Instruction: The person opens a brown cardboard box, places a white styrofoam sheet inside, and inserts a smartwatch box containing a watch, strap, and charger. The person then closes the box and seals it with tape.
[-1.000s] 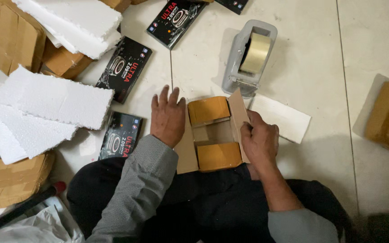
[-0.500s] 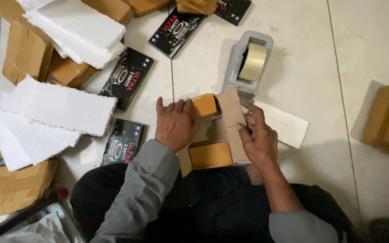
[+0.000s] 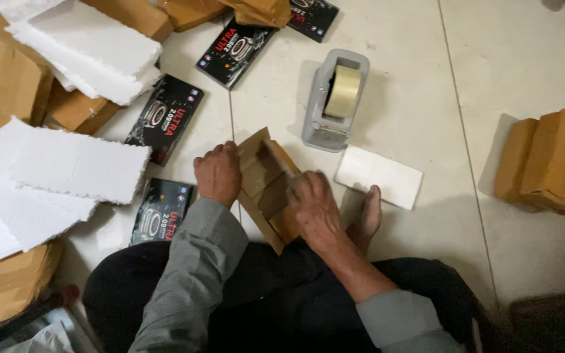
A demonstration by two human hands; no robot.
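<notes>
A small brown cardboard box [image 3: 266, 180] with open flaps stands on the tiled floor just in front of my lap. My left hand [image 3: 217, 173] grips its left side. My right hand [image 3: 314, 206] lies over its right side and pushes a flap inwards. The box's lower part is hidden under my right hand. A grey tape dispenser [image 3: 335, 98] with a roll of clear tape stands just beyond the box.
A white foam slab [image 3: 379, 176] lies right of the box by my bare foot [image 3: 366, 216]. Black printed flat packs [image 3: 165, 117] and more foam sheets [image 3: 53, 163] lie at left among brown cartons [image 3: 11, 91]. Two taped cartons [image 3: 544, 163] sit at right.
The box has been tipped and its flaps folded inwards. My right hand has moved over the top of it, my left hand has slid down its left side.
</notes>
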